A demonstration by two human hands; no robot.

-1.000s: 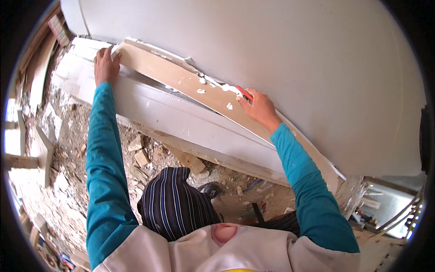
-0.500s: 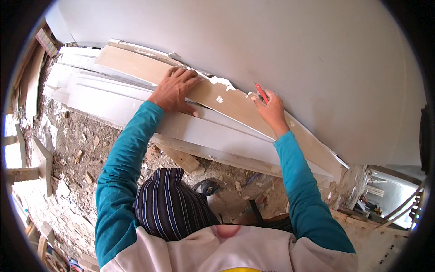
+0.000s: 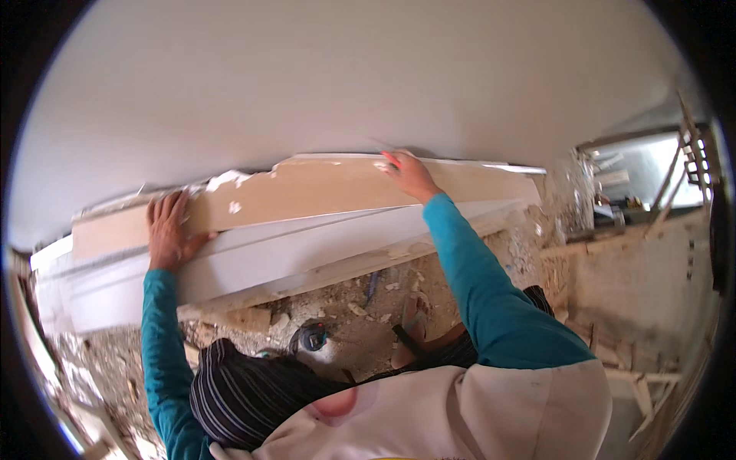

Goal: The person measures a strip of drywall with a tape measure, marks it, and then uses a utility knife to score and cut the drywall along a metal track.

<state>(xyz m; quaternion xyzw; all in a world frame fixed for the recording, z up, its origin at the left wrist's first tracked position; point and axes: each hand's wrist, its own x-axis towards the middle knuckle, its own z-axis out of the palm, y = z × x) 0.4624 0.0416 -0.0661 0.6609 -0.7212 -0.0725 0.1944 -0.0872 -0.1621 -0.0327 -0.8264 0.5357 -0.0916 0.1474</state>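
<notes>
Head: left hand [image 3: 169, 232] spread on tan board [image 3: 314, 188]; right hand [image 3: 412, 178], well apart, pinches red tool [image 3: 390, 159] near upper edge [image 3: 341, 156].

Me and a tan strip [image 3: 322, 188]
My left hand [image 3: 167, 236] lies over its left part, my right hand [image 3: 412, 179] grips a red tool [image 3: 391, 160] by the far edge (yep, white flakes [image 3: 234, 207] too).

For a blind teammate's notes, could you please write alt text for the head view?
A bare left hand rests on a long, flat tan board with ragged white patches; the bare right hand holds a slim red tool near the board's far edge. Long whitish boards lie alongside.
</notes>
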